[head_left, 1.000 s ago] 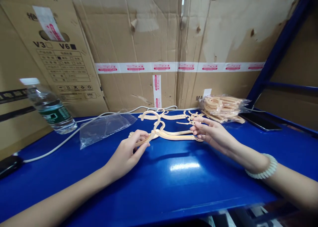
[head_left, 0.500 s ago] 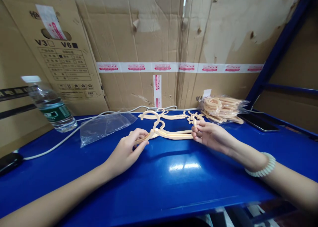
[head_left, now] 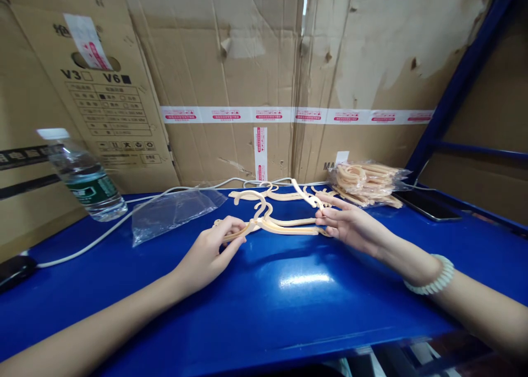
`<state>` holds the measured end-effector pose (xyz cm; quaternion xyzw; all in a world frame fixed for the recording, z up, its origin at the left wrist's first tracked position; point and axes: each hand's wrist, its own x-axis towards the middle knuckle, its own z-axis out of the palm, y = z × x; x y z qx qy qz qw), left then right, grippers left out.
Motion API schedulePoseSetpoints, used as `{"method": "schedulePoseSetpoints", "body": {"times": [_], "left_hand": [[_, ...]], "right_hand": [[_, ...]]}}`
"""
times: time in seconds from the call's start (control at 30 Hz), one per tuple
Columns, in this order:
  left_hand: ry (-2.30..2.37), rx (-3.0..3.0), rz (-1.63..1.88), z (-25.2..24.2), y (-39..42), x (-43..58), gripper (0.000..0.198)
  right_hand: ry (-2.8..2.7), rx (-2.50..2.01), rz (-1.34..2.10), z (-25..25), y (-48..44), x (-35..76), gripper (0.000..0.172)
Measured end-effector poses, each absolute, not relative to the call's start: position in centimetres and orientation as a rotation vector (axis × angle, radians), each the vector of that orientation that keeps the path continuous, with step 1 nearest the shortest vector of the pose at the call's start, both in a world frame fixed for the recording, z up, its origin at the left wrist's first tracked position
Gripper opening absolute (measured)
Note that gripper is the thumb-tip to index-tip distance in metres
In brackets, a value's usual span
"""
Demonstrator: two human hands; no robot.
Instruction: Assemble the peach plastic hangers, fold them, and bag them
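While your left grip [head_left: 214, 250] holds a hanger [head_left: 289, 229], the strip [head_left: 303, 192] in your right grip's [head_left: 350, 226] pinch has swung toward eleven o'clock — seemingly unattached.

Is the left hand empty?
No, the left hand pinches one arm of a beige hanger between thumb and fingers.

left carton [head_left: 99, 105]: V3, V6 (square [head_left: 127, 79] filled black) | back cardboard [head_left: 231, 77]: MA | white tape [head_left: 247, 115]: red print [head_left: 269, 114] too small
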<state>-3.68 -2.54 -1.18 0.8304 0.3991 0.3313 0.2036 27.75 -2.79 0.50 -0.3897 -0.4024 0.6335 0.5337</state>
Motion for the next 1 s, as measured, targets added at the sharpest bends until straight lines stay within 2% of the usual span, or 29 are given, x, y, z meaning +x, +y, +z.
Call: {"method": "schedulePoseSetpoints", "body": {"times": [0.07,0.2,0.33,0.6,1.0], "left_hand": [[1.116,2.306,0.919,-1.17,-2.58,-3.69,0.020],[1.137,2.299,0.917,-1.14,-2.48,-3.61,0.022],[1.138,2.308,0.920,-1.13,-2.41,-3.59,0.023],[1.131,2.339,0.925,-1.27,-2.44,-3.79,0.022],[1.144,2.478,0.983,-1.18,-2.21,-3.97,0.020]], "right_hand": [[-0.931,-0.925,1.530,0.53,-2.50,27.98,0.032],[-0.869,-1.024,1.568,0.75,-2.22,27.89,0.014],[-0.925,-1.033,1.576,0.77,-2.51,27.59,0.011],[-1.222,-0.916,1.582,-0.01,-2.22,28.09,0.031],[-1.287,-0.987,1.701,0.19,-2.48,27.98,0.027]]}}
